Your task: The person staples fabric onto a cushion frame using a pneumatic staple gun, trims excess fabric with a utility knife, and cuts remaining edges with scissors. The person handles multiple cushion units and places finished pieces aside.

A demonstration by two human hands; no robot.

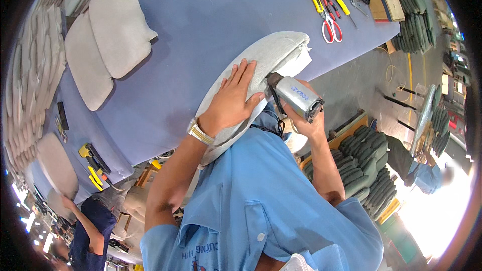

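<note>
In the head view, spreads the left hand point(231, 99) open and palm-down over the pale grey cushion point(273, 52), with the fingers extended toward its far end and the thumb splayed toward its right side. Slants the left forearm point(175, 173) up from below left of the cushion, with a metal band point(200, 131) at the wrist. Grips the silver stapler-like tool point(297, 96) in the right hand point(307, 120) just right of the cushion, pointing the dark nose at the cushion's inner side, near the white material point(299, 64). Cannot tell touching from near there. Angles the right forearm point(326, 163) steeply upward, lower right of the cushion. Lays the cushion across the near edge of the blue table point(186, 25), close to the blue shirt point(236, 180). Shows red-handled scissors point(330, 24) beyond the cushion's far end, and grey panels point(118, 25) well left of the cushion.
</note>
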